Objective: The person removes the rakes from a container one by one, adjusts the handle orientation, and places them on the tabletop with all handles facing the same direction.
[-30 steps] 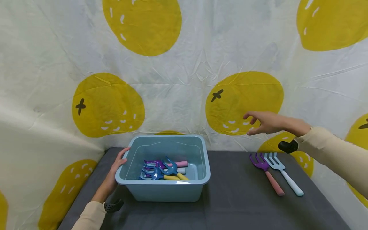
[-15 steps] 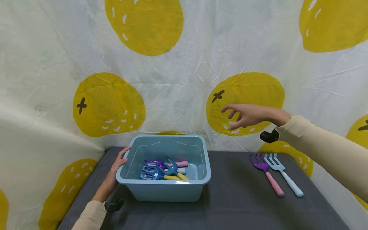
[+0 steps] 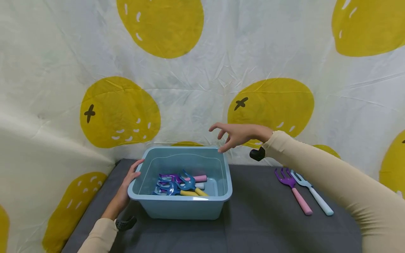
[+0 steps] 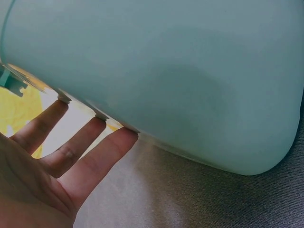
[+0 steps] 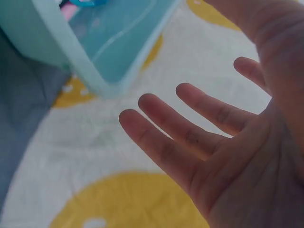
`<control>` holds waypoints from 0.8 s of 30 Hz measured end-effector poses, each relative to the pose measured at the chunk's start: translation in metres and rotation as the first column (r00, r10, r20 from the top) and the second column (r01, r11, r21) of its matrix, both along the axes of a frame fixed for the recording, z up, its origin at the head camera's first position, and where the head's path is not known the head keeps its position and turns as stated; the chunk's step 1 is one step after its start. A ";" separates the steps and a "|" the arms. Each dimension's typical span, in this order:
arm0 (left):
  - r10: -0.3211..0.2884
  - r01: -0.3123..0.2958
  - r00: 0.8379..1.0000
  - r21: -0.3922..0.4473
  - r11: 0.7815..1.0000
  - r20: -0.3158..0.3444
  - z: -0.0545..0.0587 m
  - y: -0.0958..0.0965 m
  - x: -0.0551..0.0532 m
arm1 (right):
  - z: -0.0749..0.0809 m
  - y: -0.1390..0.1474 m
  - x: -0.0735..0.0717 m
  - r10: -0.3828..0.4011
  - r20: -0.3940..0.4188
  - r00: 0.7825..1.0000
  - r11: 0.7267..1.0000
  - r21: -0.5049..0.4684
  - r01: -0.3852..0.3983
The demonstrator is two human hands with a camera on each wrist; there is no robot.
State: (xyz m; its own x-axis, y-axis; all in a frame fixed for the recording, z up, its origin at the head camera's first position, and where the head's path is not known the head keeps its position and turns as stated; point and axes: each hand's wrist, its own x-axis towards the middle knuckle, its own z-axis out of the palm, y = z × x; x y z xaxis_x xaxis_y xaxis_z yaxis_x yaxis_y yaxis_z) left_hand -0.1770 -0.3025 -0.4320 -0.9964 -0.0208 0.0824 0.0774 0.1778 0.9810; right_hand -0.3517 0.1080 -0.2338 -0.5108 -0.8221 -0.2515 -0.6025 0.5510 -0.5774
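A light blue plastic bin (image 3: 185, 209) stands on the dark table with several hand garden forks in it. Among them I see blue forks with yellow handles (image 3: 188, 193) and a purple one with a pink handle (image 3: 199, 178). My left hand (image 3: 125, 184) rests at the bin's left side, and in the left wrist view its extended fingers (image 4: 102, 156) touch the bin wall. Above the bin's back right corner my right hand (image 3: 240, 134) hangs in the air. It holds nothing, and its fingers are spread in the right wrist view.
On the right of the table (image 3: 253, 225) lie a purple hand fork with a pink handle (image 3: 302, 200) and a light blue one (image 3: 321, 200), side by side. A white cloth with yellow fruit prints (image 3: 190, 105) hangs behind the table.
My right hand has moved left, from above the two forks on the table to the bin's back right corner. The left hand and the bin have stayed in place.
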 end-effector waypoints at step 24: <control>0.005 -0.005 1.000 -0.001 1.000 -0.018 0.002 0.013 0.000 | -0.108 -0.094 0.020 -0.124 0.322 0.938 0.929 0.369 -0.004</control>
